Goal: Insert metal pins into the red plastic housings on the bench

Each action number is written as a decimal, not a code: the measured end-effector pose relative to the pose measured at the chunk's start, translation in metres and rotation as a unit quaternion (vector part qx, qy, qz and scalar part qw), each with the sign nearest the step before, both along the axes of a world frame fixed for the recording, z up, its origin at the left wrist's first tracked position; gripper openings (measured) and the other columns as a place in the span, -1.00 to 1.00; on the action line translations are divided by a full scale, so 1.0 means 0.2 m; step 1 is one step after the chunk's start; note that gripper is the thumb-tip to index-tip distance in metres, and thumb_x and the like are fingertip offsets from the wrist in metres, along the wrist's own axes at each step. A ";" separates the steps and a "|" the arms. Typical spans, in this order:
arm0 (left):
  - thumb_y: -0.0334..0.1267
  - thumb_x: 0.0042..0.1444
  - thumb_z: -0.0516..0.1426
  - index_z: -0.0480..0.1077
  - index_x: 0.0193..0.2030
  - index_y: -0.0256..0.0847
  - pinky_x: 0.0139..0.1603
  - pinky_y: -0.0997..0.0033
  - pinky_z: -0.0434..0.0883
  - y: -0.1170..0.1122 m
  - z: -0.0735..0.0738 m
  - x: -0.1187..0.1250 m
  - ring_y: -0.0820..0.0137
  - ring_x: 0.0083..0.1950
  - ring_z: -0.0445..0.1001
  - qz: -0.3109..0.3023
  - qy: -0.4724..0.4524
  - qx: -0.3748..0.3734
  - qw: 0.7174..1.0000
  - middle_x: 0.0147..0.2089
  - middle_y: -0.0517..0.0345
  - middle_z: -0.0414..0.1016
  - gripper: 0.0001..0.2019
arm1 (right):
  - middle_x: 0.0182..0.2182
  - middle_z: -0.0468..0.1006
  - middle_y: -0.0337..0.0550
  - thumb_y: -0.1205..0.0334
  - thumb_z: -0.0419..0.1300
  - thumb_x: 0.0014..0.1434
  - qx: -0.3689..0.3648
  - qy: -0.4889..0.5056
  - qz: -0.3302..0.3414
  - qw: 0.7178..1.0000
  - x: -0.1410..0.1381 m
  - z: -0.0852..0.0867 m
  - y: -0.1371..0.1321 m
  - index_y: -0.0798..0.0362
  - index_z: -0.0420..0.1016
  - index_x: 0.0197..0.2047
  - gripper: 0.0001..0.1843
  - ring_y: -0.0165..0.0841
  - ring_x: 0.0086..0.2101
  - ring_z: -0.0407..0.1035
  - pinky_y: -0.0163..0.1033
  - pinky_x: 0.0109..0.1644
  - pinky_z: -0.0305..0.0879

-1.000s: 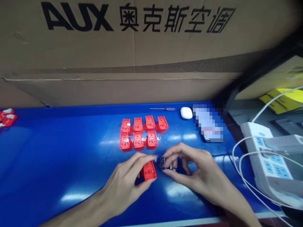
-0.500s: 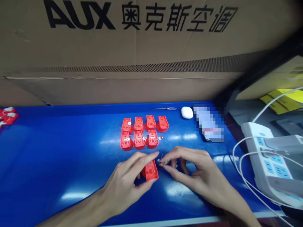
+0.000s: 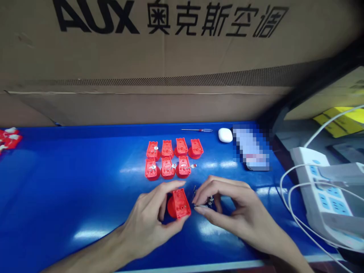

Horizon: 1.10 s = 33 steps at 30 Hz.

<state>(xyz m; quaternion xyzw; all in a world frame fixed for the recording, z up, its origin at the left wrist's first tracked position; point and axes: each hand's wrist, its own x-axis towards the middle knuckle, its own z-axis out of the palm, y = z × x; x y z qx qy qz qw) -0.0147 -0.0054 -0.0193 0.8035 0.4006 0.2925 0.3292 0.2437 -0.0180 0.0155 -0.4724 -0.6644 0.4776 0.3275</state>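
My left hand (image 3: 150,222) is closed around a red plastic housing (image 3: 180,203), thumb below and forefinger on top, holding it just above the blue table (image 3: 71,189). My right hand (image 3: 233,212) pinches a small metal piece (image 3: 199,204) right beside the housing's right edge, with several more small metal parts (image 3: 209,200) under its fingers. Beyond the hands, several identical red housings (image 3: 170,159) stand in two rows, some with small metal tabs fitted.
A large cardboard box (image 3: 170,57) walls off the back. A thin screwdriver (image 3: 197,130), a white earbud case (image 3: 225,135) and a blurred flat item (image 3: 251,149) lie far right. A white power strip (image 3: 318,189) with cables sits off the table's right edge. More red parts (image 3: 8,138) lie far left.
My left hand has tilted the red housing more upright and lifted it slightly. My right hand has drawn its pinched metal piece down beside the housing's right edge.
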 end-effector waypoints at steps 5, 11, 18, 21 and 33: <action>-0.25 0.20 0.41 0.32 0.37 -0.02 -0.51 0.52 0.28 0.00 0.02 0.01 0.54 -0.55 0.30 -0.013 0.007 0.013 1.000 -0.38 0.42 0.50 -0.36 | -0.26 0.69 -0.19 0.14 0.41 0.40 -0.009 0.009 0.008 1.000 -0.01 -0.02 -0.01 -0.08 0.72 -0.12 -0.93 -0.36 -0.39 0.42 -0.24 -0.32 0.34; -0.22 0.21 0.40 0.33 0.36 -0.06 -0.44 0.50 0.37 0.00 0.03 0.01 0.54 -0.57 0.33 -0.013 0.009 0.021 1.000 -0.40 0.43 0.50 -0.38 | -0.29 0.69 -0.19 0.24 0.42 0.35 -0.006 0.008 0.017 1.000 -0.01 -0.04 -0.02 -0.05 0.73 -0.15 -0.98 -0.39 -0.45 0.40 -0.25 -0.37 0.32; -0.23 0.20 0.41 0.33 0.37 -0.05 -0.44 0.50 0.38 0.00 0.01 0.01 0.54 -0.58 0.30 -0.009 0.004 0.027 1.000 -0.40 0.43 0.50 -0.37 | -0.25 0.68 -0.18 0.21 0.40 0.39 0.014 -0.005 0.029 0.999 -0.01 -0.01 0.00 -0.08 0.74 -0.13 -0.95 -0.34 -0.35 0.48 -0.24 -0.30 0.36; -0.23 0.19 0.42 0.33 0.37 -0.04 -0.44 0.50 0.38 0.00 0.01 0.01 0.54 -0.56 0.33 -0.007 0.007 0.026 1.000 -0.38 0.41 0.52 -0.35 | -0.22 0.67 -0.19 0.22 0.40 0.40 0.016 -0.005 0.037 0.999 -0.01 -0.01 0.00 -0.10 0.75 -0.10 -0.94 -0.33 -0.31 0.49 -0.23 -0.27 0.36; -0.24 0.20 0.41 0.33 0.38 -0.05 -0.45 0.51 0.36 0.00 0.01 0.01 0.54 -0.57 0.32 -0.009 0.009 0.019 1.000 -0.44 0.46 0.46 -0.36 | -0.23 0.61 -0.25 0.30 0.39 0.41 0.033 -0.031 0.053 0.998 -0.02 -0.02 0.01 -0.08 0.65 -0.14 -0.93 -0.33 -0.24 0.45 -0.21 -0.15 0.32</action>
